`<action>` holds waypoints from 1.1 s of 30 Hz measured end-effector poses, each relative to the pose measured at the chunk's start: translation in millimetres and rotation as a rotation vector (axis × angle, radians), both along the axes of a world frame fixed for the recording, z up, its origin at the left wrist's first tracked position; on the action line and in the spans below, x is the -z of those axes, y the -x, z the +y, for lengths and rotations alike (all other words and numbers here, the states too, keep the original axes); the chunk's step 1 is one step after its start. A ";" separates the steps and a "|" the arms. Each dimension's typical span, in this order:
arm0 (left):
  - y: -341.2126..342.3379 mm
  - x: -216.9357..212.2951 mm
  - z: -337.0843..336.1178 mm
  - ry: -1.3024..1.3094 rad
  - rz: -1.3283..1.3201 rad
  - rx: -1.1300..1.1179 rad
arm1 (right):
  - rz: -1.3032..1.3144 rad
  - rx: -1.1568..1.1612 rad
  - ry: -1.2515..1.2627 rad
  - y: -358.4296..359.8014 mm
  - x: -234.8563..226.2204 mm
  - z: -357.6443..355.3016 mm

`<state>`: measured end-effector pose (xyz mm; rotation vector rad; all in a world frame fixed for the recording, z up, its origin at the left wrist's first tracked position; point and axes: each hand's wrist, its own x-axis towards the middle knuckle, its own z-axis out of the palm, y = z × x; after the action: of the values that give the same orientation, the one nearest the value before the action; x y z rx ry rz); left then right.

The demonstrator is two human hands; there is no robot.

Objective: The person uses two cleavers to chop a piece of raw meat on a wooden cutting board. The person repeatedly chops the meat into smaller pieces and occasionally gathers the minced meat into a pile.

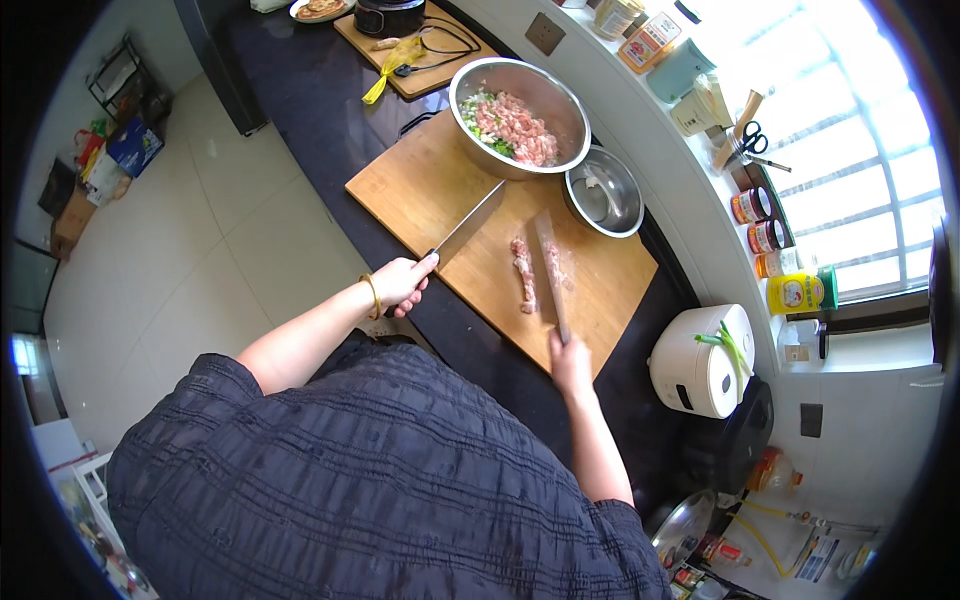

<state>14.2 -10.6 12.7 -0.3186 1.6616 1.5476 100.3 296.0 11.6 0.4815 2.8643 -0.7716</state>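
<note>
My left hand point(404, 284) is closed round the handle of a cleaver point(472, 222), whose blade reaches over the left part of the wooden cutting board point(400, 185). In my right hand point(570, 364) is a second cleaver point(551, 270), slightly blurred, its blade over the middle of the board. Left of that blade lies a strip of raw meat point(524, 275); a little more meat shows at the blade's right side. At the board's far edge a large steel bowl point(580, 125) holds minced meat point(515, 128) and chopped greens. Beside it stands a smaller steel bowl point(625, 225) with some residue inside.
A white rice cooker point(690, 360) with green onion stalks point(735, 355) on its lid stands to the right. Jars point(752, 206) and scissors point(753, 138) line the windowsill. Farther back, another board point(450, 65) carries a black appliance point(390, 16) and a yellow bag point(393, 65).
</note>
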 end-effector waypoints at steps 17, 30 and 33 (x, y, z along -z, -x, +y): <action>-2.5 2.8 3.2 -0.030 -0.006 -0.017 | 0.140 0.069 -0.038 2.9 -14.0 3.9; -2.8 1.2 3.6 0.002 0.003 0.005 | -0.119 -0.006 -0.126 21.9 -8.8 28.4; -4.3 1.3 3.4 -0.016 -0.015 0.000 | 0.044 -0.003 -0.110 24.8 -35.9 16.4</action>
<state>18.5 -7.2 11.3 -0.3213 1.6364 1.5541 75.5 312.4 47.5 0.4797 2.9592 -0.6342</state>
